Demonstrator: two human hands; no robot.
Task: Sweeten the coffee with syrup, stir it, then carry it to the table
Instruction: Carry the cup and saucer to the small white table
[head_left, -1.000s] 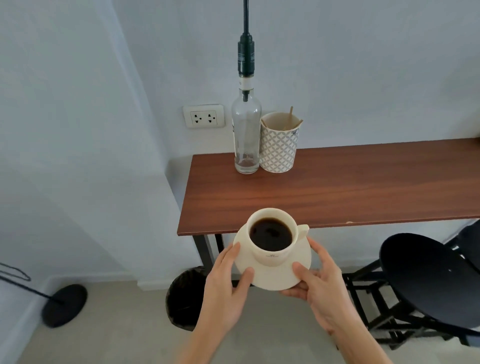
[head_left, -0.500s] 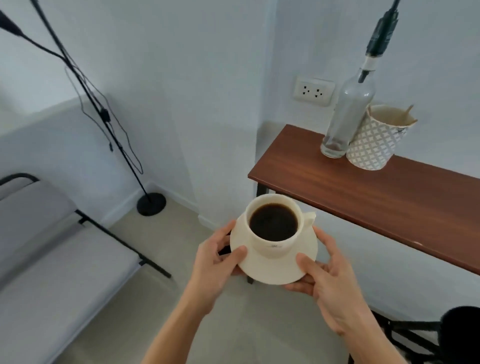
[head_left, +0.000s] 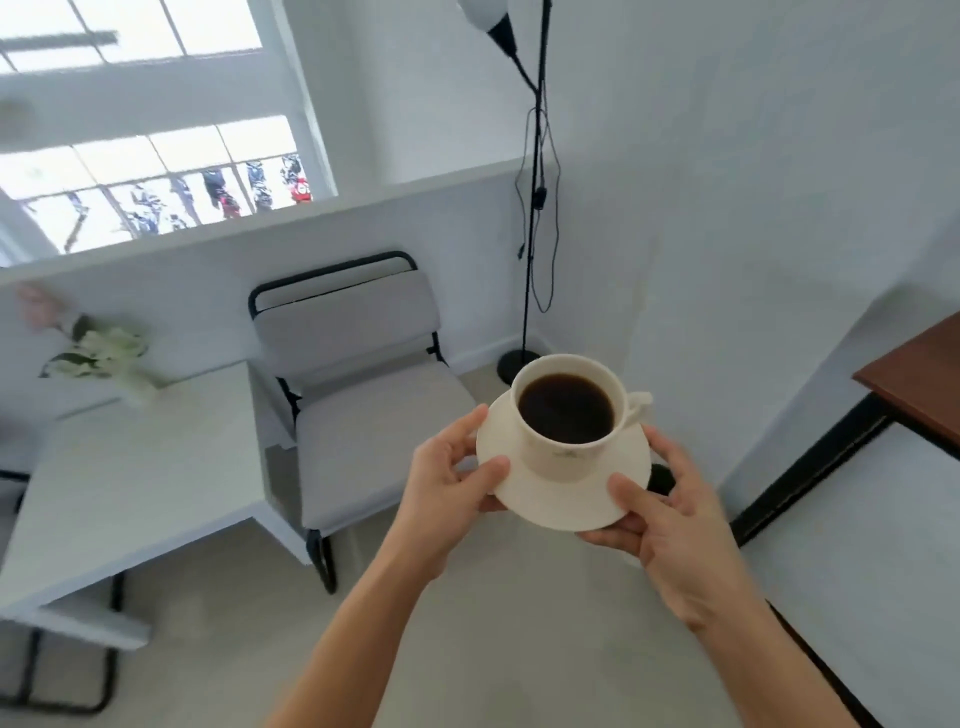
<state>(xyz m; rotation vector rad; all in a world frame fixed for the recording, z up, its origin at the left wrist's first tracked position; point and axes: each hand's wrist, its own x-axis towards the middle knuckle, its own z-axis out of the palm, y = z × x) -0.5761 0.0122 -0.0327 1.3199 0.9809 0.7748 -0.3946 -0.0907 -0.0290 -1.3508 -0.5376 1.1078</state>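
- Cream-white saucer (head_left: 558, 501) sits in both hands, held in the air over the floor, near the middle of the view.
- The left hand (head_left: 447, 486) is at 9 o'clock of the saucer. Its thumb is on top of the rim and its fingers curl under, so it is gripping the saucer.
- The right hand (head_left: 670, 525) is at 4 o'clock. It grips the rim the same way, thumb on top.
- The cup (head_left: 569, 415) stands straight up on the saucer, full of dark coffee (head_left: 566, 413). Its handle points to 3 o'clock.
- A second ago the brown shelf (head_left: 919, 379) with the bottle and mug was right in front. Now only its corner shows at 3 o'clock, so the person has turned away from it.
- I think the syrup and stirring are done, and the carrying has begun.
- The white table (head_left: 140, 478) now shows at 9 o'clock, well apart from the cup, with flowers (head_left: 98, 351) on it.
- A grey chair (head_left: 358, 395) stands just beside the table.
- Farther back, at 12 o'clock, is a black lamp (head_left: 535, 182).
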